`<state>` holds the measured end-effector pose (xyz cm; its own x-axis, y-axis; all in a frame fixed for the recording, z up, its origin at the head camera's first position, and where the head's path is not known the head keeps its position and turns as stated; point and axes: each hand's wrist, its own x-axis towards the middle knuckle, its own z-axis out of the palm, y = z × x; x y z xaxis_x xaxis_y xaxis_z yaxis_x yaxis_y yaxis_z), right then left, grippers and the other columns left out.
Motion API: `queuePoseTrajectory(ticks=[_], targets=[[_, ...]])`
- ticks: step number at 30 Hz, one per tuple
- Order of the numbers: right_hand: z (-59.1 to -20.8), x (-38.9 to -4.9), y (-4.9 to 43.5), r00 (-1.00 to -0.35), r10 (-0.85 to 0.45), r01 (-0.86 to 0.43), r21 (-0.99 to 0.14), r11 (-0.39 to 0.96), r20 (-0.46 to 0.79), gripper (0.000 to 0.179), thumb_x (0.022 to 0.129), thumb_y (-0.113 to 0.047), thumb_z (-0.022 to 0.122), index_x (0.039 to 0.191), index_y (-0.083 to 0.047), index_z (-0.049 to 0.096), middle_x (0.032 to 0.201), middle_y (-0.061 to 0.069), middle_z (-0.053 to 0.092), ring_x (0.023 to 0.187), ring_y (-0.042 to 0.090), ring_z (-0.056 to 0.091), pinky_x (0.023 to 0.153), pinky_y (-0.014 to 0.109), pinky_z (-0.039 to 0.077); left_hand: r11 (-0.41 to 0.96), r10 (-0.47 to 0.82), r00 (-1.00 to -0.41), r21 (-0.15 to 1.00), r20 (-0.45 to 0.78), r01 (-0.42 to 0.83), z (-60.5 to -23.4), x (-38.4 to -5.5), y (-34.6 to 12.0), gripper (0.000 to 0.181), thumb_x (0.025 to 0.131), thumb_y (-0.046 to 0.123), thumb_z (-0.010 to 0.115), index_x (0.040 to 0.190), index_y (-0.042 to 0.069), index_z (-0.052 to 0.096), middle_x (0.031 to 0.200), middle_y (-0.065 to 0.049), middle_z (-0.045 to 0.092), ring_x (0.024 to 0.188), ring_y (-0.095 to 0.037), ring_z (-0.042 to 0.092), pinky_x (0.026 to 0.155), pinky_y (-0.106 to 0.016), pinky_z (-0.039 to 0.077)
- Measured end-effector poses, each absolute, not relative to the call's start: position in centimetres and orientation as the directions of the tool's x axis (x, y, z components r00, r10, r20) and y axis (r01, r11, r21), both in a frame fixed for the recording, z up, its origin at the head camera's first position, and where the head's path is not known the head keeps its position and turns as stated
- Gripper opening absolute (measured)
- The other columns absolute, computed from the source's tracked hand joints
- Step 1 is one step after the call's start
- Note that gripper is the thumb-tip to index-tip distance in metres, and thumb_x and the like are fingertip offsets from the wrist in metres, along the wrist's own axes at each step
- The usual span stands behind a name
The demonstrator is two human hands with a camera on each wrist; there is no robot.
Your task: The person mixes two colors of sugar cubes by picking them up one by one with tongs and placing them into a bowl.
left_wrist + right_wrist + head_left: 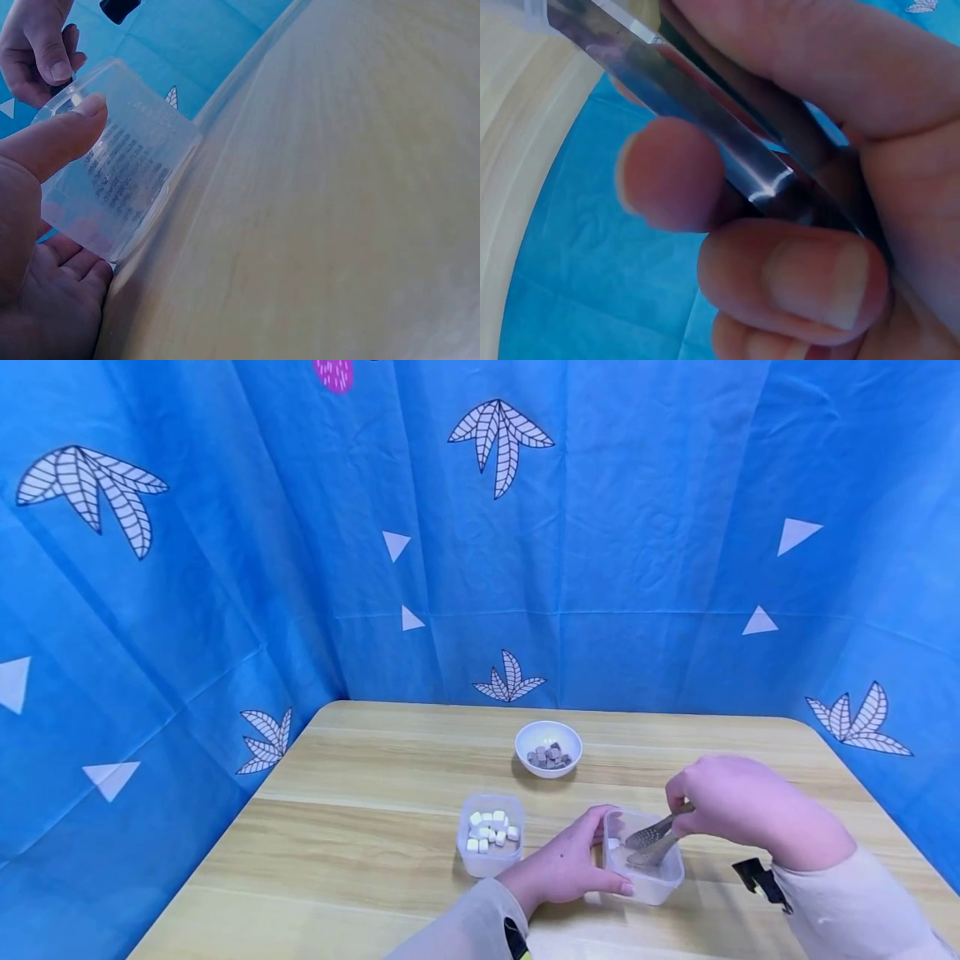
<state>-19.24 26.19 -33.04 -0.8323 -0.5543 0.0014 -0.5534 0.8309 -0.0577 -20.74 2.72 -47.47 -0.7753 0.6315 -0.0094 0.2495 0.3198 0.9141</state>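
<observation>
My left hand (573, 860) grips a clear plastic container (654, 892) from its left side, thumb at the near wall and fingers around the far side. Printed text shows on the container's base in the left wrist view. In my right hand (738, 806) is a pair of metal tongs (769, 187), held between curled fingers and thumb. The perforated tips of the tongs (649, 837) reach down inside this container, slightly apart. A small white cube (613, 843) lies inside by the left wall; the tongs and the rim hide part of the interior.
Left of my left hand stands a second clear container (487, 867) with several white cubes (491, 828). Farther back sits a white bowl (550, 772) holding several grey-brown cubes (553, 753). A blue patterned curtain (637, 527) surrounds the wooden table (360, 827).
</observation>
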Motion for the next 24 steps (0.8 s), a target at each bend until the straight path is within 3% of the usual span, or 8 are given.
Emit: queuePoseTrajectory(ticks=[13,18,24], targets=[[-32.9,-19.0,27.0,-0.800,-0.597,-0.600,-0.079,0.796,0.058,0.025,0.082,-0.035,0.082,0.069,-0.037,0.060,0.066,-0.026,0.049,0.056,-0.001,0.039,0.051,0.025,0.036,0.297,0.643,-0.766,0.919,0.008,0.259,-47.5,-20.7,2.6,0.088,0.079,0.033,0.088,0.150,0.031,0.036,0.145,0.011,0.049,0.133,-0.007,0.045,0.116,-0.034,0.031],[-32.2,-18.7,27.7,-0.802,-0.592,-0.597,-0.120,0.793,0.079,0.018,0.086,-0.034,0.080,0.076,-0.038,0.065,0.069,-0.027,0.050,0.059,-0.002,0.042,0.053,0.024,0.037,0.283,0.647,-0.762,0.922,0.019,0.263,-47.6,-20.7,2.6,0.089,0.078,0.032,0.088,0.150,0.029,0.036,0.144,0.015,0.050,0.134,-0.006,0.045,0.118,-0.039,0.029],[-31.5,-18.5,28.6,-0.785,-0.604,-0.619,-0.148,0.771,0.136,0.004,0.091,-0.035,0.075,0.091,-0.036,0.071,0.082,-0.029,0.061,0.065,-0.006,0.049,0.057,0.026,0.047,0.269,0.651,-0.758,0.919,0.049,0.290,-47.8,-20.7,2.6,0.090,0.078,0.032,0.089,0.150,0.031,0.035,0.143,0.016,0.049,0.133,-0.007,0.045,0.117,-0.037,0.030]])
